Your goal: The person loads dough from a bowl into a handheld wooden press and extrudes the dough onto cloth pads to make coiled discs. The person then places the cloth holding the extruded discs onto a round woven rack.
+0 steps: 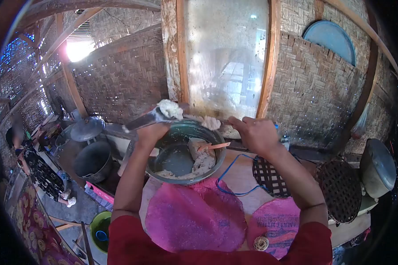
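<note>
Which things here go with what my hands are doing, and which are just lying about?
In use, it seems:
dough-like mixture
basin
dark flat piece at left hand

Apparently just lying about:
blue cord
green tub
pot

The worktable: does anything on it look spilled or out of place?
A loose blue cord loops beside the basin, near the dark woven tray. It looks somewhat stray so close to the pale, doughy mixture. I see no clear spill.

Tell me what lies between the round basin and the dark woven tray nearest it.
In the head view, a blue cord loops across the tabletop between the basin and the woven tray.
</note>
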### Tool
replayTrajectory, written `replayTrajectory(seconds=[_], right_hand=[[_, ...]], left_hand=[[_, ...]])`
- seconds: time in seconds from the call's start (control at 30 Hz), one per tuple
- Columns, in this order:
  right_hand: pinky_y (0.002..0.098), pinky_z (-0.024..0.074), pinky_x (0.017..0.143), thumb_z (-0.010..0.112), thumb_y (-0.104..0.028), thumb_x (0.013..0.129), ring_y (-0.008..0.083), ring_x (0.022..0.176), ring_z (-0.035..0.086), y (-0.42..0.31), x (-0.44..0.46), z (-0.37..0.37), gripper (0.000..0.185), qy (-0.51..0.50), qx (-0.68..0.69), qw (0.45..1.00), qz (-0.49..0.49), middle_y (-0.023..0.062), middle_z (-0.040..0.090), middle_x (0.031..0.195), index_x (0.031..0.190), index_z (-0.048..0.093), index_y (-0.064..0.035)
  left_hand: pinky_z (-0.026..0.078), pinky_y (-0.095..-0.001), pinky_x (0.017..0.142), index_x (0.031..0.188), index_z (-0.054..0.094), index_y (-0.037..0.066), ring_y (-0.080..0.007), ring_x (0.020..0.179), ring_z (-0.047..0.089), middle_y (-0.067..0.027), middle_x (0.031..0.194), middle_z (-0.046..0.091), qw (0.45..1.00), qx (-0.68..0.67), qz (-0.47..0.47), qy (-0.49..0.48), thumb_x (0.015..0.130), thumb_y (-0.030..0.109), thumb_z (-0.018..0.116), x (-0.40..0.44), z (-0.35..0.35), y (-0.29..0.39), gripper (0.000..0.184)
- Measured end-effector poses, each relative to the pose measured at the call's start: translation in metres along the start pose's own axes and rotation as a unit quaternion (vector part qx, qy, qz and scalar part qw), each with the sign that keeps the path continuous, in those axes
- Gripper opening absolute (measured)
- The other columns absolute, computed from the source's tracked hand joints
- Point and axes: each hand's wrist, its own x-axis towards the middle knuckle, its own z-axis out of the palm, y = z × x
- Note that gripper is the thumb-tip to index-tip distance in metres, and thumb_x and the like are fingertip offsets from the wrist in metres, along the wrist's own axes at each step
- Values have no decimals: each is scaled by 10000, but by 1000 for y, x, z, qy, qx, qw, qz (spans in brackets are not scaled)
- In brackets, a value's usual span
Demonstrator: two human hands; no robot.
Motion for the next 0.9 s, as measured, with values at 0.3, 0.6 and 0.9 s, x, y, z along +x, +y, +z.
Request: replayTrajectory(seconds=[0.3,0.6,0.9], right_hand=[[344,483,507,510,-109,799,211,608,618,-10,45,-1,355,-13,5,990,-143,20,553,649,1119,605,-229],[358,488,548,517,-149,805,209,675,641,8,28,-18,360,-39,30,997,-58,36,598,707,1148,585,-234],[369,485,516,541,-186,802,222,640,637,-20,51,2,259,-73,-4,988,-135,30,595,689,1044,624,-227]], left_hand=[[506,-395,709,978,616,142,-304,845,624,-105,939,631,997,17,-10,-71,693,348,659,0,-12,48,354],[495,-377,779,990,658,147,-240,903,632,-68,952,659,997,-76,30,-2,812,386,594,-8,11,-10,305],[516,-359,710,978,646,153,-257,835,642,-71,925,655,993,-102,39,-54,729,359,677,-11,-8,35,325]])
